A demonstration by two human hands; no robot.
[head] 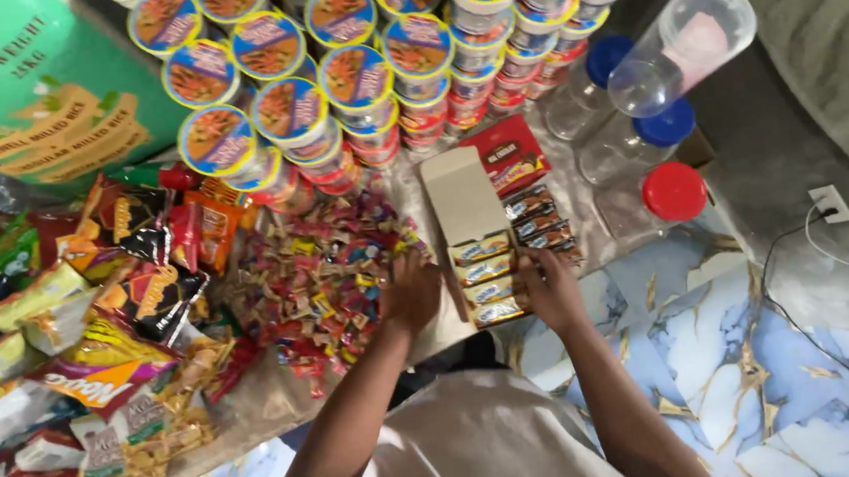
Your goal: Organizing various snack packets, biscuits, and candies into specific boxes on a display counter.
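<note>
The left hand [410, 293] is laid open on the wrapped sweets [319, 274] left of the bar box [480, 255], whose bars are gripped by the right hand [548, 285].

Cup stacks [336, 77] block rear — floor [747, 366] right open.

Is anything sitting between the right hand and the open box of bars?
Nothing visible does. The right hand is already at the right edge of the open box of bars, its fingers on the wrapped bars. The left hand rests on the candy pile at the box's left.
</note>
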